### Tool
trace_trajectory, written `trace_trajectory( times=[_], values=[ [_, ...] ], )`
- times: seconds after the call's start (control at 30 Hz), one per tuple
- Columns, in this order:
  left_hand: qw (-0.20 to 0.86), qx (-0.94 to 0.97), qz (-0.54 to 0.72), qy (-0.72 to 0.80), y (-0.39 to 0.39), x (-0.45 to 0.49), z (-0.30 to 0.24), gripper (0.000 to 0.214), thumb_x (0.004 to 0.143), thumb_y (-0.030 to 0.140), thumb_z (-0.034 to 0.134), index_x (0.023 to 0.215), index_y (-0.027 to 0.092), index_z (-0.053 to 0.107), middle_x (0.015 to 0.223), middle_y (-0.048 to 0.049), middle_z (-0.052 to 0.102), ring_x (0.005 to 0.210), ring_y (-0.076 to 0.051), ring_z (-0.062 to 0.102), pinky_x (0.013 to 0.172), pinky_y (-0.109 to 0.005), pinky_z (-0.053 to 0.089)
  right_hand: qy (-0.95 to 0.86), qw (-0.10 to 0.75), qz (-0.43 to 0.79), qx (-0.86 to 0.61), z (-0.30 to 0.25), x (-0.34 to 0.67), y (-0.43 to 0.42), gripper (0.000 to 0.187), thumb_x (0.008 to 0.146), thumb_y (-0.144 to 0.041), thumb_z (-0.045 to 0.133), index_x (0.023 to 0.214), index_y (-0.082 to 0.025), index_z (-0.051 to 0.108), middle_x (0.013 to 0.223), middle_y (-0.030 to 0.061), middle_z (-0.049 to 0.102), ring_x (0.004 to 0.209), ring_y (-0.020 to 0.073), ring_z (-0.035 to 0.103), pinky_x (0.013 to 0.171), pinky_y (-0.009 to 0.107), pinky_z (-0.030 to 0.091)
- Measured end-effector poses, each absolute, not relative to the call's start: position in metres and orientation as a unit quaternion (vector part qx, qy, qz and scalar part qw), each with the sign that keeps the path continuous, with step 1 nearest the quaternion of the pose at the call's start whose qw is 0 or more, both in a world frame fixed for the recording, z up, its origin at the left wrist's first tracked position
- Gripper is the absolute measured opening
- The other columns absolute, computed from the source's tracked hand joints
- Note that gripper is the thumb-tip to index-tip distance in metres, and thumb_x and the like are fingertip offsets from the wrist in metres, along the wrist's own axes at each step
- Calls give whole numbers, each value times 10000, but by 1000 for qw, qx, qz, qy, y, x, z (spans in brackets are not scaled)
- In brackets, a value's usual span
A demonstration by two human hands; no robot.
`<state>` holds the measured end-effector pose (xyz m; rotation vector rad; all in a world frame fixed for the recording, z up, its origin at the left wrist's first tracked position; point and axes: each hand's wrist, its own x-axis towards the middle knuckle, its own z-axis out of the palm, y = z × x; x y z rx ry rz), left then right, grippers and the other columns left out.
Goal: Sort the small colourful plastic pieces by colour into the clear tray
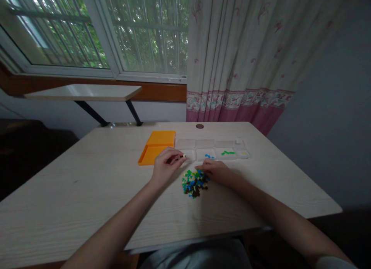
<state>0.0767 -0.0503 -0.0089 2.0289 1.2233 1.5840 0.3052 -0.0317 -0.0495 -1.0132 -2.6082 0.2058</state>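
Between the thumb and fingertips of my left hand (pixel 165 164) is a small pale toy brick (pixel 184 156), raised near the left end of a clear compartment tray (pixel 195 154). My right hand (pixel 216 170) rests at the upper right edge of a pile of small bricks (pixel 193 184) in green, blue, yellow and dark brown. Its fingers are bent and close together; what they hold, if anything, is hidden. Inside the tray, several blue bricks (pixel 209 156) lie in one compartment and several green bricks (pixel 227 153) in another. A yellow piece (pixel 244 153) lies at the right end.
An open orange case (pixel 160 137) lies left of the tray, just behind my left hand. The pale wooden table (pixel 116 176) has a round brown cable cap (pixel 199 126) near its back edge. At the back left stands a raised shelf (pixel 87 92) on black legs.
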Motion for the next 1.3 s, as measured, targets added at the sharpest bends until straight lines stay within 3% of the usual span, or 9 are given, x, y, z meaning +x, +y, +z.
trace_trajectory(
  times=[0.33, 0.47, 0.6, 0.77, 0.97, 1.1, 1.3],
  values=[
    [120, 741, 513, 416, -42, 67, -5, 159, 734, 314, 639, 764, 159, 626, 701, -18, 576, 574, -101, 482, 512, -203, 375, -915, 196, 102, -339, -51, 307, -30, 211, 855, -176, 462, 984, -210, 626, 912, 41, 616, 826, 133, 570, 735, 229, 428],
    [70, 772, 400, 489, -27, 37, 2, 203, 786, 342, 554, 852, 162, 620, 770, -31, 594, 589, -112, 481, 546, -218, 385, -912, 209, 109, -336, -53, 308, -29, 186, 857, -183, 461, 942, -205, 625, 909, 43, 625, 833, 138, 574, 749, 242, 435],
    [-15, 772, 240, 588, -15, 9, 1, 229, 819, 340, 482, 879, 174, 629, 907, -59, 602, 745, -167, 540, 619, -252, 392, -911, 212, 114, -336, -52, 308, -30, 176, 854, -183, 465, 925, -201, 625, 908, 46, 624, 839, 142, 576, 754, 247, 440],
    [-29, 760, 145, 633, -10, -3, -6, 231, 815, 317, 476, 911, 193, 647, 975, -64, 604, 771, -180, 560, 611, -247, 390, -908, 225, 129, -329, -50, 307, -31, 168, 854, -176, 462, 900, -191, 623, 897, 49, 623, 833, 138, 575, 754, 244, 445],
    [-27, 772, 177, 610, -16, 9, -3, 243, 836, 305, 438, 922, 187, 632, 963, -65, 610, 806, -190, 575, 641, -254, 415, -892, 268, 140, -337, -52, 306, -28, 142, 860, -236, 474, 888, -181, 603, 858, 50, 625, 791, 139, 567, 722, 254, 441],
    [40, 834, 242, 495, -31, 37, -5, 219, 850, 274, 430, 907, 183, 621, 911, -52, 619, 816, -160, 580, 698, -239, 438, -858, 323, 171, -360, -50, 301, -28, 146, 838, -285, 513, 807, -178, 607, 771, 35, 617, 692, 123, 542, 658, 240, 428],
    [74, 894, 284, 338, -52, 78, -22, 176, 849, 288, 482, 913, 188, 612, 822, -42, 611, 766, -127, 572, 663, -206, 437, -782, 342, 341, -393, -44, 291, -40, 231, 811, -371, 525, 745, -162, 598, 633, -12, 562, 524, 78, 458, 490, 188, 363]
  ],
)
